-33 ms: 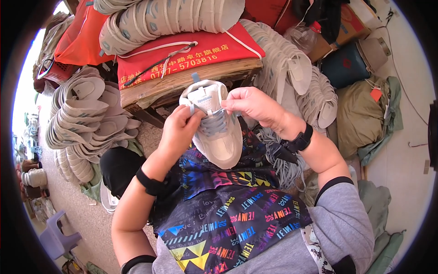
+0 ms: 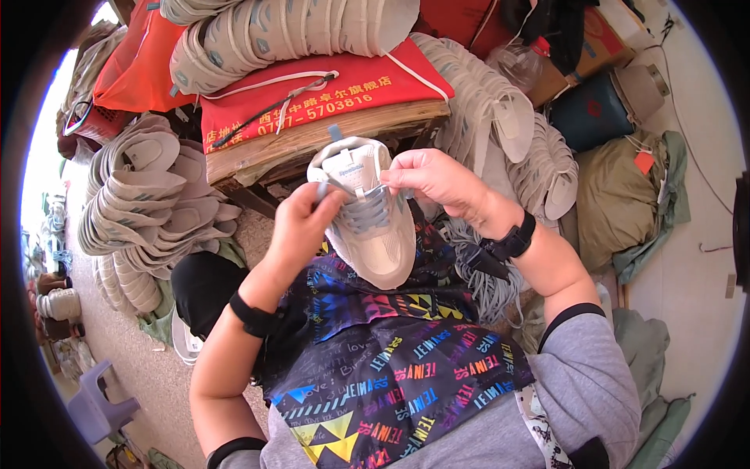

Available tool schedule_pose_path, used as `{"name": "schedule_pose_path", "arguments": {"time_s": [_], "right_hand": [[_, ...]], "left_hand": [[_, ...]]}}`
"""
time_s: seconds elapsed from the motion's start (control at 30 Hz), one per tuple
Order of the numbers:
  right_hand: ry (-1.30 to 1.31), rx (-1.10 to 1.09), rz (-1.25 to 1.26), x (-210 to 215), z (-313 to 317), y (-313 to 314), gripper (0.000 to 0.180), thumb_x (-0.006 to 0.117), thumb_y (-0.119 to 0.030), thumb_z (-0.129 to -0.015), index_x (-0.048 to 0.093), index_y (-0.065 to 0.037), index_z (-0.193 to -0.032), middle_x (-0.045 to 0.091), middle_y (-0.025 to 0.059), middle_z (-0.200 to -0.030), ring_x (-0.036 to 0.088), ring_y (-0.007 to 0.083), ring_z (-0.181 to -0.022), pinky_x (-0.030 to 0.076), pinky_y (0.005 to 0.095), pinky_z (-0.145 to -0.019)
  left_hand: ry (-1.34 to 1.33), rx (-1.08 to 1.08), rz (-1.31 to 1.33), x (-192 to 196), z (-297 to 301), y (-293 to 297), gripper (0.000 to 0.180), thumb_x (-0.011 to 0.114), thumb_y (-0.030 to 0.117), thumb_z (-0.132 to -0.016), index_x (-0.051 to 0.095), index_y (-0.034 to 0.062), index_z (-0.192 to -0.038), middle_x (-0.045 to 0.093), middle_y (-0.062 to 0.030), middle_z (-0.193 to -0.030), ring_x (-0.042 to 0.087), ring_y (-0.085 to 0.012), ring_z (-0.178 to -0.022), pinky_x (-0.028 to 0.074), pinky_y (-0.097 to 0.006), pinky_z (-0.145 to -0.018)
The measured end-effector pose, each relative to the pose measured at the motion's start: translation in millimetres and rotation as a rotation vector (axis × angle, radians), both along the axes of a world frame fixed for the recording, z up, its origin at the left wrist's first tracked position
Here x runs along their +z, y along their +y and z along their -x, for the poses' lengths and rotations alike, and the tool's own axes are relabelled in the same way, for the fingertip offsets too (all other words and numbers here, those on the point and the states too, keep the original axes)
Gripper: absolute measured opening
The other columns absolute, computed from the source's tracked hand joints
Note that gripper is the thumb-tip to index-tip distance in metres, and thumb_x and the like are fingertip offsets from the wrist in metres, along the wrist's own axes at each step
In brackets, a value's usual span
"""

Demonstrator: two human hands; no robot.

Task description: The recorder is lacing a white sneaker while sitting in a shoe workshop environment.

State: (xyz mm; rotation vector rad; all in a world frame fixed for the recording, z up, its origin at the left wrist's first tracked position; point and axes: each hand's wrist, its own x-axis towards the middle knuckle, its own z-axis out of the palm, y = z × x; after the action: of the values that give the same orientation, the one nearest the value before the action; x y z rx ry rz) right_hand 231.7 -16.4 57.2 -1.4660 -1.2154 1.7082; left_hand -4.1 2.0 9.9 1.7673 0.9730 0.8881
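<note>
A cream sneaker upper (image 2: 375,254) with a pale sole edge rests toe-down toward me, in front of a wooden stool. Grey-blue shoelace (image 2: 367,213) criss-crosses its front below the white tongue (image 2: 344,166). At the left eyelets, my left hand (image 2: 301,223) is closed in a pinch, a bit of the grey-blue lace showing at its fingertips. My right hand (image 2: 437,181) pinches at the top right eyelets, thumb and forefinger together; a lace seems to be between them, mostly hidden. A grey-blue pull loop (image 2: 335,132) sticks up at the heel.
Beyond the shoe stands a wooden stool (image 2: 328,133) under a red bag (image 2: 422,70) bearing a row of nested uppers (image 2: 289,39). More uppers (image 2: 129,195) pile at left and right (image 2: 500,117). Loose grey laces (image 2: 488,285) hang beside my right forearm. A purple stool (image 2: 101,402) stands lower left.
My left hand has shifted slightly left and outward from the eyelets, with the lace at its fingertips. My right hand and the shoe have stayed almost in place.
</note>
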Motion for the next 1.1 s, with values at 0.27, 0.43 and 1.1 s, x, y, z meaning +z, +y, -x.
{"name": "schedule_pose_path", "arguments": {"time_s": [0.27, 0.43, 1.1], "right_hand": [[-0.005, -0.014, -0.163, -25.9, -8.7, 4.0, 0.017, 0.064, -0.021, -0.094, 0.065, -0.006, -0.085, 0.061, -0.0039, -0.079, 0.052, 0.0036, -0.072, 0.042, 0.0202, -0.067], [-0.111, 0.011, -0.222, -18.4, -11.8, 13.3, 0.018, 0.063, -0.019, -0.094, 0.066, -0.003, -0.086, 0.062, -0.0029, -0.081, 0.054, 0.0054, -0.078, 0.044, 0.0218, -0.077], [-0.438, 0.180, -0.275, -14.5, -19.1, 7.4, 0.020, 0.063, -0.019, -0.092, 0.066, 0.000, -0.087, 0.057, -0.0021, -0.071, 0.049, 0.0057, -0.068, 0.044, 0.0248, -0.063]], "left_hand": [[-0.360, 0.064, 0.823, 15.4, 64.5, -4.2, 0.034, 0.057, 0.031, -0.098, 0.059, 0.0103, -0.072, 0.052, 0.0066, -0.067, 0.036, -0.0022, -0.058, 0.027, -0.020, -0.054], [-0.446, 0.163, 0.924, 7.7, 69.4, -4.5, 0.030, 0.061, 0.027, -0.097, 0.059, 0.0107, -0.071, 0.053, 0.0054, -0.066, 0.035, -0.0026, -0.055, 0.028, -0.020, -0.051], [0.498, -0.013, -0.171, 12.5, 74.7, 6.5, 0.019, 0.064, 0.012, -0.086, 0.061, -0.0017, -0.073, 0.053, -0.0135, -0.075, 0.055, -0.0293, -0.069, 0.044, -0.036, -0.063]]}}
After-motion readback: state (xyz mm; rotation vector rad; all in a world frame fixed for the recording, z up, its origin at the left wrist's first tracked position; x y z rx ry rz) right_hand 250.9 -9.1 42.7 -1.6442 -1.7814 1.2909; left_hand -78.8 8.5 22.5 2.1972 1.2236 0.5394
